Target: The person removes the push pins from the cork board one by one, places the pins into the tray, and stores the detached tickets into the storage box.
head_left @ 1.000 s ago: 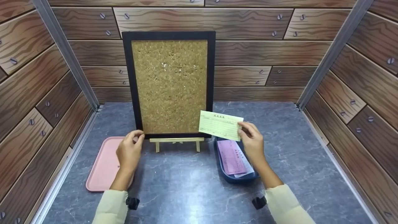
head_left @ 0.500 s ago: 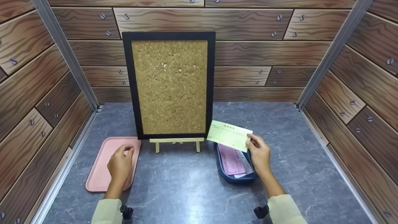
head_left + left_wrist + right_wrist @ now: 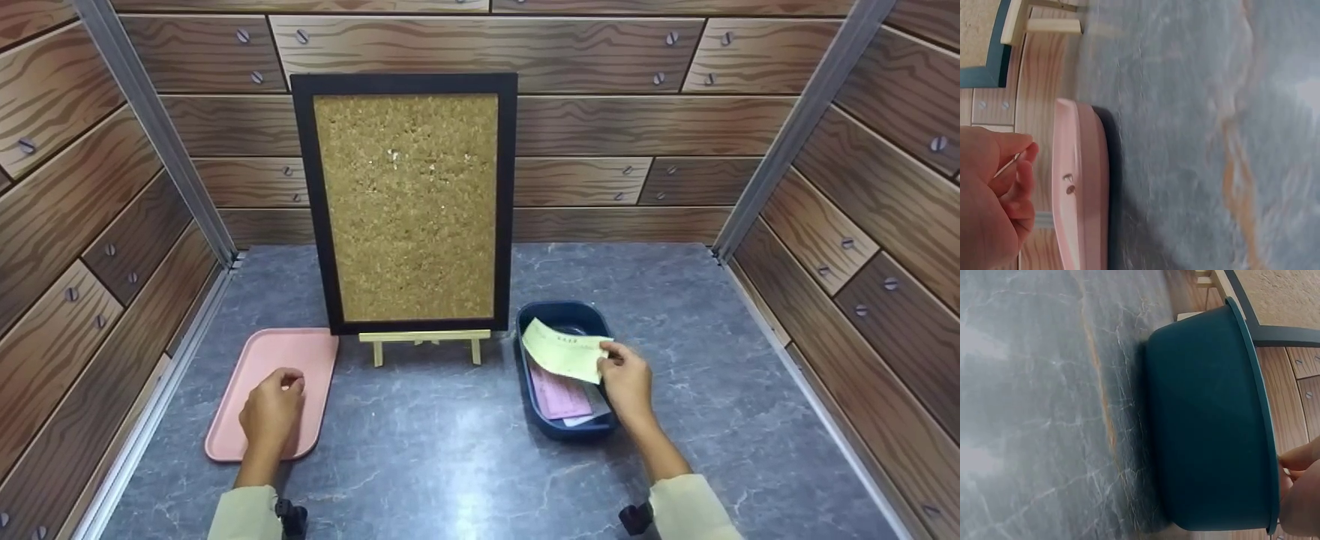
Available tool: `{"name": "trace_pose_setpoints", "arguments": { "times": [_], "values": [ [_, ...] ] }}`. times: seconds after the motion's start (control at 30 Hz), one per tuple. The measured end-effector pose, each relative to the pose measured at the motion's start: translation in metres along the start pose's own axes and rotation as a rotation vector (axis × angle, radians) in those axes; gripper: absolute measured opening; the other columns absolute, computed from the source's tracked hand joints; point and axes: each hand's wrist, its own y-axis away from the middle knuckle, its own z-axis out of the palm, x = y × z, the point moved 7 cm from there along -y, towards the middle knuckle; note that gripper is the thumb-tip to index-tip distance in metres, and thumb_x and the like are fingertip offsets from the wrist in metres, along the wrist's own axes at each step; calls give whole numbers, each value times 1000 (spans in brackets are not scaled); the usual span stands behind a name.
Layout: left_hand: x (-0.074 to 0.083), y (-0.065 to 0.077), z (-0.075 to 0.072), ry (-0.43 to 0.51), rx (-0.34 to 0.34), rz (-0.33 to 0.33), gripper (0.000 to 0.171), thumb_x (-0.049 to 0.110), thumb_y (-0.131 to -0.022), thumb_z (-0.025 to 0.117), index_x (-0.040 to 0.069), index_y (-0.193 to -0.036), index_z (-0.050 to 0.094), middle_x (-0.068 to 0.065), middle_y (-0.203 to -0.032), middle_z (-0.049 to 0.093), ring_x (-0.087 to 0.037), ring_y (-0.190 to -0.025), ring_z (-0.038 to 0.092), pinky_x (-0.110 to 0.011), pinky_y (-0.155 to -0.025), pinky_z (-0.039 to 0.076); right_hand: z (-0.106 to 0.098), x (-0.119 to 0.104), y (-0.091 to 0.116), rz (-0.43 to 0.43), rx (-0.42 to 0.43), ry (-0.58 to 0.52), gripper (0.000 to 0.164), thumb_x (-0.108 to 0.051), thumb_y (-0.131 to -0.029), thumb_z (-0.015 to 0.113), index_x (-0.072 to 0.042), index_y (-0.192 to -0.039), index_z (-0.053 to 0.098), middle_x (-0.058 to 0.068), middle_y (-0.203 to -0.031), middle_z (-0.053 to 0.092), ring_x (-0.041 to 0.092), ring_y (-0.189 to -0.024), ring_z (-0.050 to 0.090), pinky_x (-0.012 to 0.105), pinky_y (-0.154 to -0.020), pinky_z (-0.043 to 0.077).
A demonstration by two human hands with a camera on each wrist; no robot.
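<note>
My right hand (image 3: 628,381) pinches the right edge of a pale green printed slip (image 3: 562,351). The slip bends and lies low over a dark blue bin (image 3: 551,426), overlapping a pink slip (image 3: 559,397) inside. In the right wrist view the wall of the bin (image 3: 1213,422) hides the slips, with fingertips just past its rim. My left hand (image 3: 271,411) is over the pink tray (image 3: 259,349), thumb and forefinger together. A tiny shiny thumbtack (image 3: 1016,157) seems to show between them in the left wrist view; small tacks (image 3: 1068,179) lie in the tray.
A black-framed corkboard (image 3: 412,217) stands upright on a small wooden easel (image 3: 424,337) at the back middle, between tray and bin. A pale bluish slip (image 3: 589,416) lies under the pink one. Wood-patterned walls (image 3: 585,126) enclose the grey marbled table (image 3: 420,457).
My right hand has brought the green slip from beside the board's lower right corner down into the bin's opening. My left hand has drawn back from the board's lower left corner over the tray.
</note>
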Motion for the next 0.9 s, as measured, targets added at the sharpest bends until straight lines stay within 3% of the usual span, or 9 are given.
{"name": "trace_pose_setpoints", "arguments": {
  "times": [0.17,0.47,0.73,0.9],
  "values": [
    [-7,0,2,-20,-29,-7,19,21,-95,60,13,-107,73,-13,-109,74,-38,-102,68,-58,-81,45,-2,-3,6,-69,-2,81,28,7,-82,59,9,-107,72,27,-101,70,35,-87,68,31,-72,51],
    [-15,-2,5,-46,-89,-25,23,20,-95,58,12,-110,73,-15,-111,73,-40,-104,68,-59,-81,47,0,-3,14,-88,-64,185,28,3,-80,63,8,-106,72,25,-100,70,36,-90,66,49,-82,50],
    [-19,-2,8,-47,-147,-60,23,23,-97,59,10,-112,71,-16,-118,71,-41,-110,65,-59,-86,43,-3,-6,25,-67,-164,243,26,-4,-86,67,7,-109,72,23,-99,72,35,-92,66,52,-85,51],
    [-16,-1,7,-56,-147,-58,24,24,-98,58,10,-113,71,-17,-117,71,-41,-108,65,-60,-86,42,-10,-10,33,-54,-245,305,27,-10,-88,65,6,-110,71,20,-97,74,34,-91,69,52,-83,52]
  ]
}}
